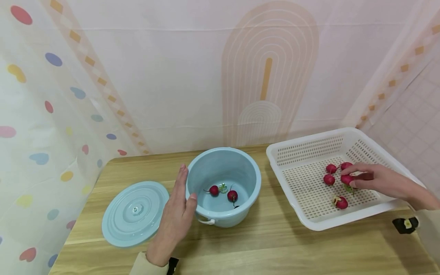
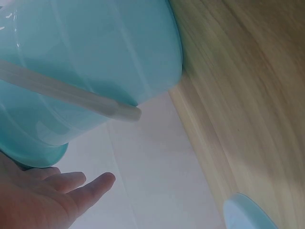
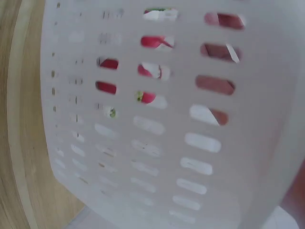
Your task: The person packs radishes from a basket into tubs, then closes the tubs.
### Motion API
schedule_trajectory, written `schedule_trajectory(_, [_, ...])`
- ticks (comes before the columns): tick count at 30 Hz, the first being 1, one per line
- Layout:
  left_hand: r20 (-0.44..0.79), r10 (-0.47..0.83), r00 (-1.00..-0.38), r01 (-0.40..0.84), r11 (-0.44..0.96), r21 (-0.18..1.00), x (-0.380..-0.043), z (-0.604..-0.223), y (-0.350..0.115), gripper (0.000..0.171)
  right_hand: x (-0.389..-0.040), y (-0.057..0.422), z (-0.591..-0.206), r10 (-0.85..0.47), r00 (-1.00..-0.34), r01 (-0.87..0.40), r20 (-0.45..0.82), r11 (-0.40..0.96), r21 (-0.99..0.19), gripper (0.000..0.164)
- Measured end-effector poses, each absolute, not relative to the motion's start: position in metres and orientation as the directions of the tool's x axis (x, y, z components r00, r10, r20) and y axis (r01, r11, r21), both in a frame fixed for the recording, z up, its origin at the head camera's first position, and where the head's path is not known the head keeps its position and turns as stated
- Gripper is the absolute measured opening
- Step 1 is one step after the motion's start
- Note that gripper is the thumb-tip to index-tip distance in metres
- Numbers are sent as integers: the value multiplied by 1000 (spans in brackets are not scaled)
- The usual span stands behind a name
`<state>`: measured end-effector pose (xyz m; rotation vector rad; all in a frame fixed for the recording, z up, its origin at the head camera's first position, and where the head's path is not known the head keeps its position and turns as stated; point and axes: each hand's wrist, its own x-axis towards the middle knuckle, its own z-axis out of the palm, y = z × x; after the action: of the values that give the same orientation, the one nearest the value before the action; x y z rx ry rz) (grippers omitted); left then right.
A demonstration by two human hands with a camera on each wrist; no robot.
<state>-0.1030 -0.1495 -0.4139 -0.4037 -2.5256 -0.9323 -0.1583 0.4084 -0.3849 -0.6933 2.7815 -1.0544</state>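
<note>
My left hand rests against the near left rim of a light blue bucket, its fingers straight. Two radishes with thin roots lie on the bucket's floor beside a bit of green leaf. Over at the right, my right hand reaches into a white perforated basket and pinches a radish between thumb and fingers. Several other radishes lie around it on the basket floor. In the right wrist view, the basket's slotted wall mostly hides this hand.
A round blue lid lies on the wooden table left of the bucket. The bucket's pale handle hangs down its side. Patterned curtain stands behind the table and along both sides.
</note>
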Motion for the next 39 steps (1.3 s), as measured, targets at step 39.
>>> schedule_trajectory(39, [478,130,-868,417,713,563,-103,-413,-149,67,-109,347,-360,-251,-921,-386,296,498,-776,37])
